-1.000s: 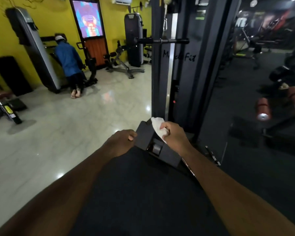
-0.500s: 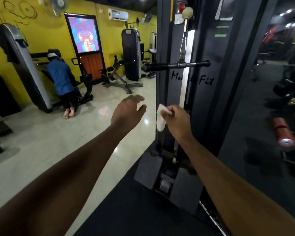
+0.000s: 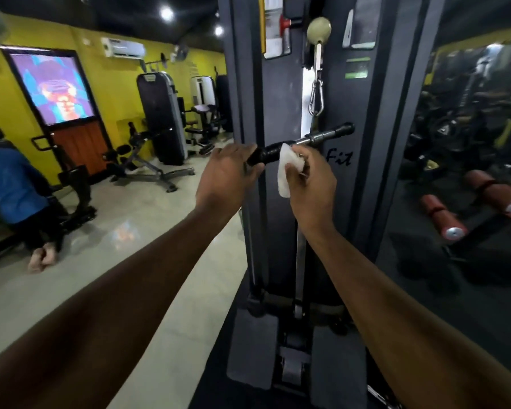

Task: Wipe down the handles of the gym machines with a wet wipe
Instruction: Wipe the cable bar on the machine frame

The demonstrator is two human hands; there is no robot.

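Observation:
A black bar handle (image 3: 326,137) hangs level from a silver carabiner (image 3: 316,97) on the dark cable machine (image 3: 378,178) straight ahead. My left hand (image 3: 226,180) is at the bar's left end, thumb over it and fingers curled under it. My right hand (image 3: 311,187) pinches a white wet wipe (image 3: 286,169), whose upper edge lies against the bar just right of my left hand. The wipe's lower part hangs free below the bar.
Grey foot plates (image 3: 252,346) sit at the machine's base. A person in blue (image 3: 9,184) crouches at a machine on the left. Benches and weight machines (image 3: 160,119) line the yellow wall. Red roller pads (image 3: 443,216) lie at the right on dark flooring.
Both hands rose from the machine's base to the hanging bar. My left hand went from open in the air to the bar's left end; the wipe now touches the bar.

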